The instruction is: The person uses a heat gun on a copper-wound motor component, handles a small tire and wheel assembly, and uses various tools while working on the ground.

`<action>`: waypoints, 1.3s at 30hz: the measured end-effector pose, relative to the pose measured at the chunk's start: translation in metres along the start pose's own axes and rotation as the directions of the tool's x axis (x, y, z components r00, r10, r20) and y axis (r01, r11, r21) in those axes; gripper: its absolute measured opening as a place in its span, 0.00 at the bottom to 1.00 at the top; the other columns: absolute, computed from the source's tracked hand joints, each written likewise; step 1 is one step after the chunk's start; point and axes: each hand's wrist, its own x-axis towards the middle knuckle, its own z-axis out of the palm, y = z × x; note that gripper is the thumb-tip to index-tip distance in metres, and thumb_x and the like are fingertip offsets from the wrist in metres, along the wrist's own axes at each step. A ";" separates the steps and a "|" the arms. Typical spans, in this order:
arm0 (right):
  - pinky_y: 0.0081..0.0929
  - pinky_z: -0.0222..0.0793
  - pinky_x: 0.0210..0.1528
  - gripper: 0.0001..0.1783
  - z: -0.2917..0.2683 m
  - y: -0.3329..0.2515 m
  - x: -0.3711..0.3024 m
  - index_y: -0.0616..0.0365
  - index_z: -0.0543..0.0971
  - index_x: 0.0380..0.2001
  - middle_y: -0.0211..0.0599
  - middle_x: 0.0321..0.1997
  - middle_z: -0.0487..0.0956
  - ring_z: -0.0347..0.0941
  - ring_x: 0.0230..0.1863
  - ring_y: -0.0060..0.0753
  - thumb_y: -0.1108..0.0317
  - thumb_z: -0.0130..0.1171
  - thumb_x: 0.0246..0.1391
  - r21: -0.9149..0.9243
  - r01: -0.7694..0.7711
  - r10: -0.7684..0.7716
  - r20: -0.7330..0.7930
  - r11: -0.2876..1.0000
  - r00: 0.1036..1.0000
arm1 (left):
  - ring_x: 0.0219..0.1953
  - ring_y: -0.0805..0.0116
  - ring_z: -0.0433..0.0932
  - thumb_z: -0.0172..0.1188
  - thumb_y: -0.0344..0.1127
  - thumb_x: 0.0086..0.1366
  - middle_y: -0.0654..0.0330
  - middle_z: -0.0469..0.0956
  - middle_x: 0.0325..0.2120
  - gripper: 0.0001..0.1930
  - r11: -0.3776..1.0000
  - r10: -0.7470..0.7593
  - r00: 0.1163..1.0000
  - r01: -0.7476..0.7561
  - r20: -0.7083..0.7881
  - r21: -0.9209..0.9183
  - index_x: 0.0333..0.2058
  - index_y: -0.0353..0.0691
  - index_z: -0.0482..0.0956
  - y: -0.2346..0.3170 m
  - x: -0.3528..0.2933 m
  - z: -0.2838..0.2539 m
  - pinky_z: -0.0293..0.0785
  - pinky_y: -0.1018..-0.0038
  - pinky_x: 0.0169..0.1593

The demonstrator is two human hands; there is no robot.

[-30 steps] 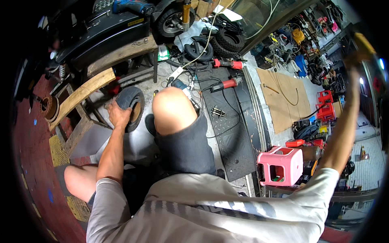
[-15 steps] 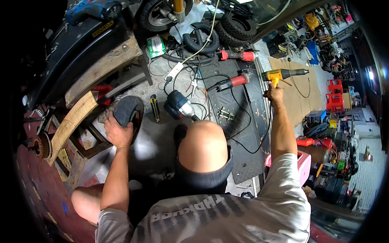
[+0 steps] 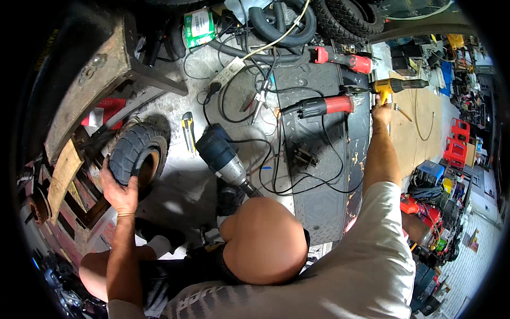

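Observation:
My left hand (image 3: 119, 191) grips a small, thick-treaded tire (image 3: 127, 152) standing on the concrete floor, thumb at the near side and fingers partly hidden behind the tread. Brown shows inside its opening. Far out to the right, my right hand (image 3: 381, 112) is wrapped round the handle of a yellow and black heat gun (image 3: 394, 86), its nozzle pointing right. Between my hands lie a dark blue and grey impact wrench (image 3: 223, 157) and, beyond it, a yellow utility knife (image 3: 188, 133). A red and black angle grinder (image 3: 326, 106) rests nearer the heat gun.
A black rubber mat (image 3: 324, 204) carries looping cables and another red tool (image 3: 345, 59). Cardboard (image 3: 425, 125) lies right of it. A white power strip (image 3: 229, 73), a green packet (image 3: 200, 29) and tires (image 3: 350, 18) sit farther off. A worn bench (image 3: 87, 80) stands left.
The view has shifted, and floor things appear larger and closer. The tire has turned, showing more tread and its brown inside. My right hand still holds the heat gun.

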 end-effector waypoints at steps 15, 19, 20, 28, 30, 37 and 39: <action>0.46 0.74 0.60 0.33 0.079 0.023 0.027 0.61 0.77 0.59 0.55 0.53 0.86 0.82 0.56 0.58 0.43 0.64 0.67 0.185 0.127 -0.135 0.029 0.974 0.990 | 0.68 0.41 0.71 0.70 0.39 0.53 0.41 0.72 0.65 0.44 0.995 0.099 0.995 -0.099 0.004 -0.030 0.69 0.30 0.67 -0.013 -0.006 0.007 0.62 0.56 0.74; 0.44 0.71 0.67 0.43 0.076 0.041 0.037 0.61 0.75 0.65 0.54 0.61 0.83 0.78 0.65 0.56 0.35 0.66 0.61 0.096 0.069 -0.076 0.064 0.993 0.995 | 0.68 0.40 0.71 0.70 0.38 0.52 0.41 0.72 0.65 0.45 0.996 0.088 0.996 -0.088 0.008 -0.014 0.69 0.30 0.68 -0.012 -0.004 0.013 0.62 0.55 0.74; 0.44 0.69 0.70 0.48 0.073 0.038 0.035 0.60 0.72 0.69 0.53 0.64 0.82 0.77 0.67 0.55 0.33 0.67 0.59 0.097 0.038 -0.047 0.092 0.995 0.995 | 0.67 0.40 0.71 0.69 0.38 0.52 0.41 0.72 0.64 0.45 0.996 0.090 0.996 -0.090 0.005 0.003 0.69 0.30 0.68 -0.012 -0.005 0.011 0.62 0.55 0.74; 0.45 0.62 0.76 0.67 0.031 0.041 -0.016 0.71 0.63 0.74 0.68 0.72 0.72 0.68 0.75 0.61 0.22 0.66 0.50 -0.013 -0.076 0.077 0.104 0.997 0.992 | 0.65 0.38 0.72 0.70 0.36 0.48 0.42 0.75 0.61 0.46 0.994 0.075 0.997 -0.073 -0.026 0.079 0.69 0.33 0.68 -0.007 -0.007 0.009 0.66 0.54 0.71; 0.45 0.59 0.78 0.68 0.022 0.044 -0.043 0.74 0.63 0.73 0.70 0.74 0.68 0.64 0.77 0.62 0.24 0.68 0.49 0.045 -0.116 0.111 0.094 0.992 0.989 | 0.65 0.37 0.72 0.70 0.36 0.48 0.42 0.75 0.61 0.46 0.994 0.041 0.999 -0.038 -0.021 0.107 0.69 0.33 0.68 -0.004 -0.009 0.010 0.67 0.53 0.70; 0.47 0.57 0.78 0.60 -0.020 0.050 -0.157 0.72 0.64 0.73 0.68 0.74 0.69 0.65 0.76 0.64 0.33 0.70 0.55 0.258 0.040 -0.060 0.071 0.965 0.996 | 0.58 0.38 0.73 0.73 0.42 0.45 0.43 0.76 0.53 0.47 0.986 0.069 0.997 -0.066 -0.017 0.151 0.66 0.37 0.70 0.030 -0.008 0.006 0.70 0.50 0.65; 0.47 0.59 0.77 0.57 -0.039 0.049 -0.173 0.71 0.66 0.72 0.67 0.72 0.71 0.67 0.74 0.64 0.35 0.70 0.56 0.248 0.073 -0.088 0.048 0.966 0.995 | 0.57 0.39 0.73 0.72 0.43 0.44 0.44 0.76 0.51 0.47 0.985 0.053 0.999 -0.052 -0.003 0.165 0.66 0.37 0.71 0.038 -0.010 0.005 0.71 0.51 0.64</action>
